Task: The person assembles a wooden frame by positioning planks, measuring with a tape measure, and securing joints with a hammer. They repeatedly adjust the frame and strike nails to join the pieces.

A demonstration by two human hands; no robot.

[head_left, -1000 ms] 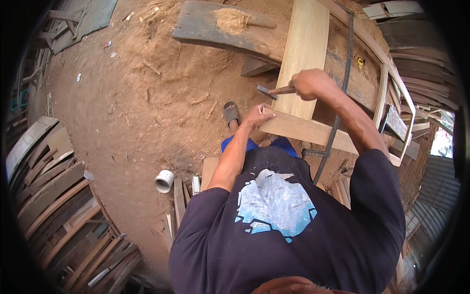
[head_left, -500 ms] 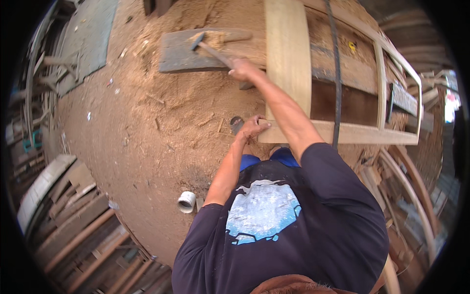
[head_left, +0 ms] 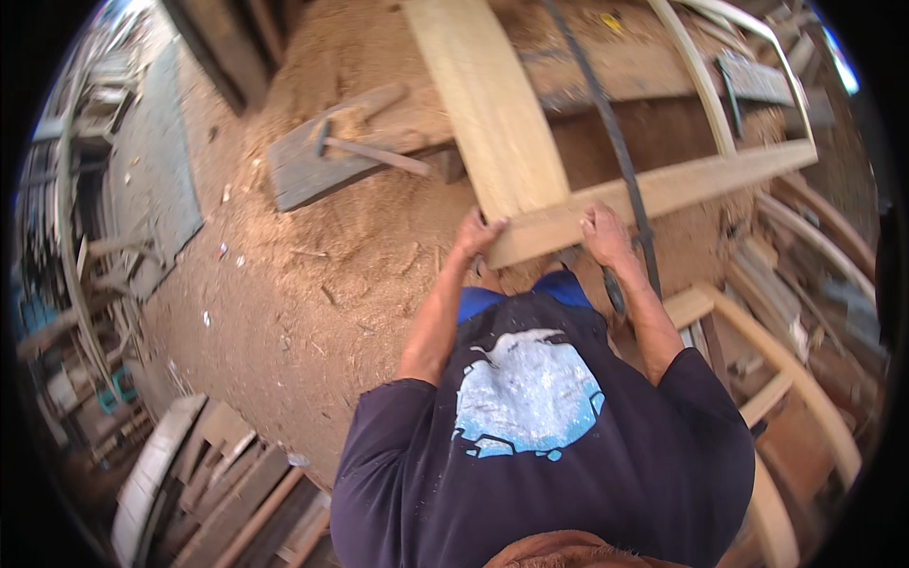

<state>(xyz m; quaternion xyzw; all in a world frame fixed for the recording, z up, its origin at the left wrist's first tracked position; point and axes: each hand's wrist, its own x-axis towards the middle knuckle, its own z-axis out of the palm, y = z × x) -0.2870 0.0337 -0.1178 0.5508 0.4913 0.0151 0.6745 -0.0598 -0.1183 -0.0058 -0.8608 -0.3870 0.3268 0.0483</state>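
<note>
Head cam: L hand [head_left: 476,235] clasps rail [head_left: 701,185] at L end. R hand [head_left: 607,234] tightly curled at rail, nr dark bar [head_left: 606,115]; can't tell if gripping. Panel [head_left: 488,104] meets rail btwn hands. Hammer [head_left: 379,155] on bench [head_left: 301,172] w/ sawdust [head_left: 350,126].

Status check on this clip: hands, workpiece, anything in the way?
Left hand gripping left end of wooden frame; right hand curled at its near edge. Hammer lying on weathered timber. Dark bar crosses the frame, close by right hand.
</note>
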